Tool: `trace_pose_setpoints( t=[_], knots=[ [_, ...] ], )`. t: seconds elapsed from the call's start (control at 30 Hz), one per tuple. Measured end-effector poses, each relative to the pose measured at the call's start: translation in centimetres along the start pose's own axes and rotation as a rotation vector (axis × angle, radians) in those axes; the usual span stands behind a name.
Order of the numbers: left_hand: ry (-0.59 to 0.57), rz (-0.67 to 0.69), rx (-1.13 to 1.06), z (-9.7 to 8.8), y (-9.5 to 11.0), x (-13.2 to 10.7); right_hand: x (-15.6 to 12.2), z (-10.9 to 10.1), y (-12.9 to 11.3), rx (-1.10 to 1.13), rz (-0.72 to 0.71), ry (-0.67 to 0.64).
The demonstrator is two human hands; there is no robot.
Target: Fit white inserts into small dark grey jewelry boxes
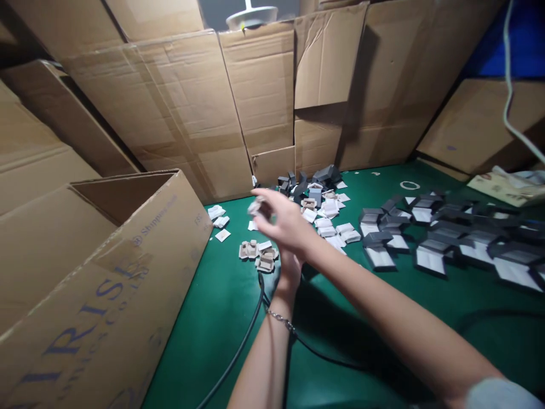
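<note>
My right hand (281, 224) reaches across from the lower right and hovers above the green table (221, 318). Its fingers are pinched round a small pale piece (258, 207), blurred by motion. My left hand (290, 274), a chain bracelet at its wrist, lies under the right wrist with its fingers hidden. Just left of both hands sit a few small beige cardboard inserts (259, 254). White pads (334, 227) and a pile of dark grey little boxes (317, 179) lie behind the hands.
A large open cardboard carton (128, 255) leans at the left. Rows of several open dark grey boxes with white linings (447, 241) cover the right side. Cardboard sheets (255, 91) wall the back. A black cable (244, 346) crosses the table.
</note>
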State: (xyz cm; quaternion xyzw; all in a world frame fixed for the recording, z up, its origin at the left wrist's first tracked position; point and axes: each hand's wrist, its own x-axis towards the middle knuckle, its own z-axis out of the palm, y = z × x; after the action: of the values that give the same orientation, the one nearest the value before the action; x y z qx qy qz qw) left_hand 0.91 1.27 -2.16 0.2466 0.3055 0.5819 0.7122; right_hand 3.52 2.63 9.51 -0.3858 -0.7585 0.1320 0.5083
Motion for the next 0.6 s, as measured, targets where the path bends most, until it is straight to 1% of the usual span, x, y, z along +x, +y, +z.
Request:
trace_pose_setpoints(
  t=[0.07,0.13,0.17,0.2,0.23,0.3,0.37,0.47,0.57,0.6],
  knots=[
    [0.026,0.030,-0.037,0.4,1.1,-0.1,-2.6,-3.6,1.1,0.206,0.109,0.267],
    [0.067,0.055,-0.047,0.7,2.0,-0.2,-4.9,-6.2,2.7,0.438,0.271,0.518],
    [0.082,0.067,-0.045,0.8,2.4,-0.3,-5.8,-7.1,3.5,0.563,0.366,0.611],
    [0.091,0.074,-0.045,0.7,2.7,-0.3,-6.4,-7.7,4.3,0.690,0.474,0.674],
    [0.090,0.081,-0.049,0.6,2.9,-0.3,-6.9,-8.0,5.0,0.812,0.583,0.711],
    [0.067,0.087,-0.045,0.3,3.2,-0.3,-7.5,-8.2,6.1,1.023,0.772,0.706],
    [0.031,0.107,-0.028,0.1,3.4,-0.4,-7.8,-7.9,6.7,1.169,0.877,0.645],
    [-0.014,0.185,0.041,-0.1,3.5,-0.5,-8.4,-7.3,6.7,1.275,0.927,0.552],
    [-0.045,0.281,0.126,-0.1,3.5,-0.8,-9.1,-7.1,6.2,1.324,0.947,0.470],
    [-0.044,0.286,0.143,-0.2,3.5,-1.0,-9.3,-7.1,6.1,1.337,0.952,0.453]
  ],
)
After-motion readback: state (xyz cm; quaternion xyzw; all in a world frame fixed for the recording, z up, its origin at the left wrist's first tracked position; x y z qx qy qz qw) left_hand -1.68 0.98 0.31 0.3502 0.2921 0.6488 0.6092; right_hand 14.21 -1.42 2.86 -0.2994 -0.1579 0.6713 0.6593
